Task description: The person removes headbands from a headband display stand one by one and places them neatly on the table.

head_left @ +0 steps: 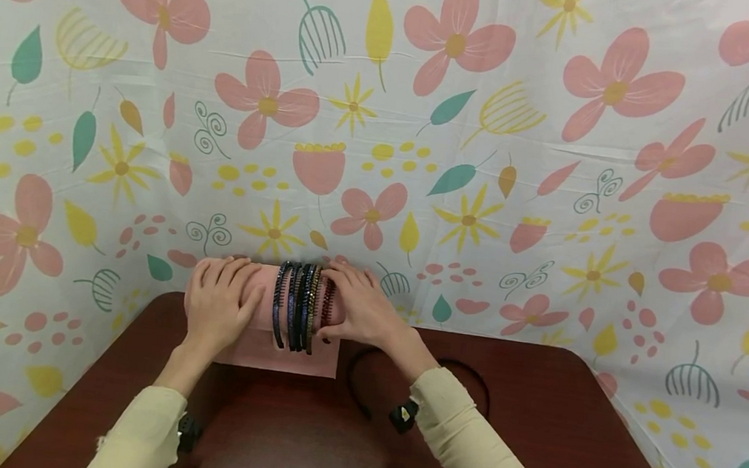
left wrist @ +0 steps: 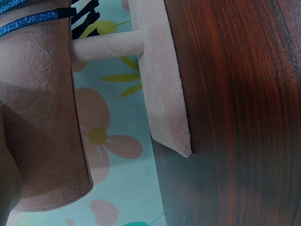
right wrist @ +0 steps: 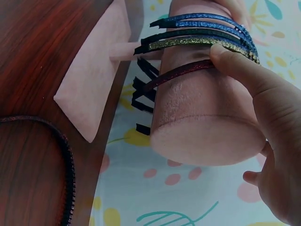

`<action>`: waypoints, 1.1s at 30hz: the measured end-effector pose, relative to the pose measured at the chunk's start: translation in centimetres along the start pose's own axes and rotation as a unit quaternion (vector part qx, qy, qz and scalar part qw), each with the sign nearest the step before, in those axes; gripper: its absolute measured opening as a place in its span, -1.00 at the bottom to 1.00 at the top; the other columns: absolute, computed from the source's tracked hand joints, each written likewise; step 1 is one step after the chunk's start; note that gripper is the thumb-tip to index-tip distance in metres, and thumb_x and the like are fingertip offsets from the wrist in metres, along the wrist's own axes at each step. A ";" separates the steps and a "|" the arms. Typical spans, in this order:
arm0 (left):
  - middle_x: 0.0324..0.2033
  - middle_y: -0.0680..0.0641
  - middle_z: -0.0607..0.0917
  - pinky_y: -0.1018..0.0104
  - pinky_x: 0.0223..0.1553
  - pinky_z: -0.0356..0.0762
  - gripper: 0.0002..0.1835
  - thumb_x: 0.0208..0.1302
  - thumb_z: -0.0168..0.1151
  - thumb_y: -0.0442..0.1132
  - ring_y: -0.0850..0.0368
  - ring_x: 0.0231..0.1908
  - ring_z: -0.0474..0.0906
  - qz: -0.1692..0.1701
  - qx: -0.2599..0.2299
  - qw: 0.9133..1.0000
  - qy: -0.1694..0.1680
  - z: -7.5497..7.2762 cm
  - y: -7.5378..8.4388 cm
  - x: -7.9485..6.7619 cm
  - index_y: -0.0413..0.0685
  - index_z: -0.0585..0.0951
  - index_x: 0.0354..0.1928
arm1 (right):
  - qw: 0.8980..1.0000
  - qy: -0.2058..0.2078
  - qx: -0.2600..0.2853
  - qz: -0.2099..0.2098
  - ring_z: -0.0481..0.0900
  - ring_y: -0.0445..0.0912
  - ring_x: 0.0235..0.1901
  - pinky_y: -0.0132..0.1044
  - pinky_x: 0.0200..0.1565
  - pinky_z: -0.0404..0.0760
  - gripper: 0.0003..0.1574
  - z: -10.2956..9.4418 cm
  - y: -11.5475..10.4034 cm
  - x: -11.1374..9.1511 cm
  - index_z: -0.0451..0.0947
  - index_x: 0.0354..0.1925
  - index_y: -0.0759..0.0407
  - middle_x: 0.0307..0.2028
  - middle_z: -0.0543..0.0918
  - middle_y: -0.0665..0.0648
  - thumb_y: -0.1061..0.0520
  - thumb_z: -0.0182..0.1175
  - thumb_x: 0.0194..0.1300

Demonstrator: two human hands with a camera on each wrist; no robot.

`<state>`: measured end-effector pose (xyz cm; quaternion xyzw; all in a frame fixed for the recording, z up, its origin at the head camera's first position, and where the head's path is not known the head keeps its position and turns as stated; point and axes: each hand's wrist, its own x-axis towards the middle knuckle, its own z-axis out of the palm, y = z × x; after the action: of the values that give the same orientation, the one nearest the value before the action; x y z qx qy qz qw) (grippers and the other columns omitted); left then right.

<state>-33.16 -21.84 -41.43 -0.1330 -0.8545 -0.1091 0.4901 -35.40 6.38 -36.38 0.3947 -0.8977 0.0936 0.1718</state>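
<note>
A pink plush headband stand lies along the table's back edge, its padded roll held off a flat base by a short post. Several glittery headbands circle the roll: blue ones, dark ones, a gold one and a dark red one. My left hand grips the roll's left end, fingers over the top. At the right end my right hand curves round the roll and holds the red headband, thumb tip between it and the gold one. Its other fingertips are hidden behind the roll.
On the brown table, a loose dark headband lies right of the stand, partly under my right forearm in the head view. A white flowered cloth hangs behind and at both sides of the table.
</note>
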 end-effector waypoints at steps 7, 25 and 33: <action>0.10 -0.15 0.65 -0.18 0.35 0.18 -0.48 0.39 -0.06 0.17 -0.17 0.17 0.46 0.003 -0.002 1.000 0.001 0.2 0.0 0.0 0.01 0.65 0.09 | 1.000 0.002 -0.011 -0.002 0.18 0.05 0.47 0.18 0.40 0.21 0.27 -0.4 0.6 -0.7 0.16 0.47 0.02 0.47 0.24 0.16 -0.48 0.40 -0.03; 0.09 -0.15 0.65 -0.18 0.35 0.17 -0.46 0.41 -0.10 0.19 -0.17 0.17 0.45 0.002 -0.004 1.000 0.005 0.3 0.1 0.0 0.00 0.64 0.09 | 1.000 0.011 0.020 0.013 0.26 0.06 0.44 0.25 0.42 0.17 0.23 -1.3 1.9 -3.0 0.18 0.47 0.05 0.49 0.20 0.16 -0.43 0.40 0.02; 0.09 -0.17 0.65 -0.18 0.35 0.16 -0.48 0.39 -0.07 0.17 -0.18 0.16 0.45 0.001 -0.008 1.000 0.008 0.1 0.0 -0.1 -0.02 0.64 0.08 | 0.999 0.012 0.027 0.023 0.29 0.09 0.41 0.25 0.44 0.11 0.19 -1.8 2.6 -4.3 0.17 0.48 -0.01 0.47 0.20 0.20 -0.44 0.37 0.05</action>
<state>-33.22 -21.77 -41.59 -0.1372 -0.8494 -0.1169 0.4961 -34.18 11.53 -36.41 0.3768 -0.9018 0.1262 0.1699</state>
